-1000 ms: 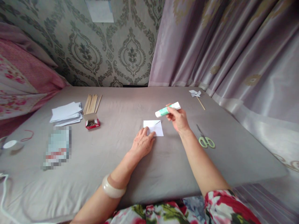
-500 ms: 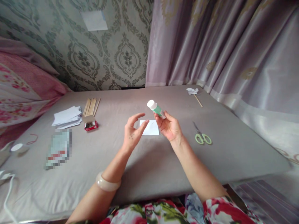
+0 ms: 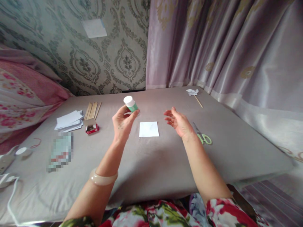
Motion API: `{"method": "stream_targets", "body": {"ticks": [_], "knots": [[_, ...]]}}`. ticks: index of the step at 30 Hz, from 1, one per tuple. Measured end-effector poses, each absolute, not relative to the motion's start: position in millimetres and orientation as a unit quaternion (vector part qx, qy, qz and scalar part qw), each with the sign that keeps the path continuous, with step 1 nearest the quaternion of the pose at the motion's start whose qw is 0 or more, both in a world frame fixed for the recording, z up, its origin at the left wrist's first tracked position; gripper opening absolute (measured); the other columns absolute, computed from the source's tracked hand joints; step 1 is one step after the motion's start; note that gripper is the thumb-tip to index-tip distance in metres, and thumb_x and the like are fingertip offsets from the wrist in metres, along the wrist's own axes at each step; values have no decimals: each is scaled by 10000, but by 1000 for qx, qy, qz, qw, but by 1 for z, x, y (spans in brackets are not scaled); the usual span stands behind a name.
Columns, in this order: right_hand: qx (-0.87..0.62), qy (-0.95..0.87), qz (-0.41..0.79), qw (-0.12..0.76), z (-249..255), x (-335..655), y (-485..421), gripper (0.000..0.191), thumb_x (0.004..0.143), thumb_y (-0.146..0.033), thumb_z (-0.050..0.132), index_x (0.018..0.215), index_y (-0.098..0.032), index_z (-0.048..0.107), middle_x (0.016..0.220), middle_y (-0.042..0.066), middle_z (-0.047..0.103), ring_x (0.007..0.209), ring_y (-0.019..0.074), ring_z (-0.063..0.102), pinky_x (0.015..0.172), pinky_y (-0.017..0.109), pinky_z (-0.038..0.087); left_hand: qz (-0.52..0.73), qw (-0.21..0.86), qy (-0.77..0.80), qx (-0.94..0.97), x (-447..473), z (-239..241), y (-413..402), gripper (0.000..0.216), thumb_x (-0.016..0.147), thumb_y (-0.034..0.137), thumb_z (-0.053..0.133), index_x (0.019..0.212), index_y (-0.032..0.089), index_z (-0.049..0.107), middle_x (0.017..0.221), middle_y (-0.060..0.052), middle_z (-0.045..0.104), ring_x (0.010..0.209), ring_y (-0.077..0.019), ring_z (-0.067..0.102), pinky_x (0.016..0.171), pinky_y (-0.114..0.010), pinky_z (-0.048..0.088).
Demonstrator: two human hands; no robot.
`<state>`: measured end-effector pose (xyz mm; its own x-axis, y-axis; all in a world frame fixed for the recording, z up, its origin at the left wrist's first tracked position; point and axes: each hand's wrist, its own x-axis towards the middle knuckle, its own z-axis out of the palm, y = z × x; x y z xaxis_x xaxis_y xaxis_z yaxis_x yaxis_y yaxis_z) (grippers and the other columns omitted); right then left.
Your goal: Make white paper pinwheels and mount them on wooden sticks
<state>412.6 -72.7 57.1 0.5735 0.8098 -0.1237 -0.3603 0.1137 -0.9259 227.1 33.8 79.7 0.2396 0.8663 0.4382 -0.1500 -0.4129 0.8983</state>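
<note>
My left hand (image 3: 123, 123) is closed round a glue stick (image 3: 132, 107) with a green label and a white cap, tilted above the table. To the right, my right hand (image 3: 178, 122) hovers with its fingers apart and nothing in them. Between the hands lies a white square of paper (image 3: 149, 129), flat on the cloth. Scissors (image 3: 205, 139) with light green handles rest beside my right wrist, which covers part of them.
On the left are a stack of white paper (image 3: 69, 121), several wooden sticks (image 3: 93, 110), a small red box (image 3: 92, 127) and a blurred packet (image 3: 61, 151). A paper pinwheel (image 3: 193, 92) lies at the back right. A white cable (image 3: 13, 201) runs along the left edge.
The glue stick has passed from my right hand to my left, which moved left with it. My right hand has let go and shifted right, beside the scissors.
</note>
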Motion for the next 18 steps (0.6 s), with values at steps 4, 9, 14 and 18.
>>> {"method": "stream_targets", "body": {"ticks": [4,9,14,18], "knots": [[-575,-236,369,691,46,427,-80,235,736,-393,702,797,-172,647,819,20,693,600,62,598,509,149,450,576,338,375,643,186,72,57,310,667,364,721,900,161,708,795,-24,683,715,-135,605,667,-248,480],[-666,-336,334,576,16,419,-80,273,701,-422,672,804,-169,670,780,46,705,608,113,598,541,223,456,601,269,445,608,146,62,77,354,634,368,736,930,174,718,725,1,648,634,-116,565,589,-230,444],[-707,-523,200,432,-5,409,-79,201,747,-348,590,817,-193,697,829,51,694,699,167,614,710,320,480,631,239,477,564,115,52,96,343,643,372,711,919,168,713,713,4,645,619,-119,561,582,-232,439],[-692,-608,151,358,-12,403,-82,241,768,-341,607,952,-218,699,987,62,652,767,174,607,733,322,487,611,222,518,556,100,40,108,360,645,380,684,936,167,702,749,-7,665,691,-147,595,642,-246,453]]}}
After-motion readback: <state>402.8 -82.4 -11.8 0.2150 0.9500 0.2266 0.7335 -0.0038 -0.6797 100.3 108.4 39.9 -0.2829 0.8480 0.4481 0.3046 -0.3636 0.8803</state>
